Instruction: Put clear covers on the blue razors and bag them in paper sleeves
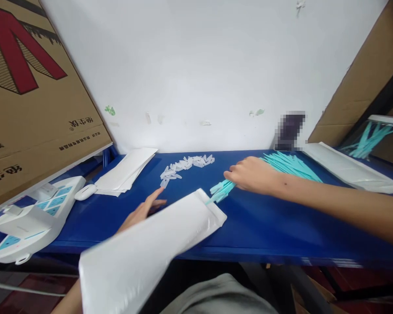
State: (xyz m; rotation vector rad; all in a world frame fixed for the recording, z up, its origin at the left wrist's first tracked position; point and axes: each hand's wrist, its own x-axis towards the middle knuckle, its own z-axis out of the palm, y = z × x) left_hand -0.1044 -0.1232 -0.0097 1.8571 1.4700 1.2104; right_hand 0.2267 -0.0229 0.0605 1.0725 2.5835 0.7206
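Right hand (249,174): closed round a bundle of teal strips (222,190), knuckles up, forearm in from the right. The bundle's long axis ran roughly sideways, free ends poking out past the fingers, pointing left and slightly toward the wearer. Those ends sat right at the far end of the white sleeve (150,244), one tip overlapping its edge.

Sleeve: between the hands and nearer the wearer, long axis diagonal, near end low left, far end up and right toward the right hand. It lay tilted across the left forearm, near part out past the front edge of the blue worktop (249,231).

Left hand (144,212): partly behind the sleeve, fingers extended, index pointing away and right at the clear plastic pieces (186,163). Palm and thumb hidden, so can't tell how far open overall or whether it gripped the sleeve.

Clear pieces ran in a loose curved band beyond the left hand, mixed angles. Loose teal pile (293,165) was just beyond the right hand and wrist, strips slanting toward the lower right. White flat stack (127,172) beyond and left of the left hand; power strip (57,209) further left.
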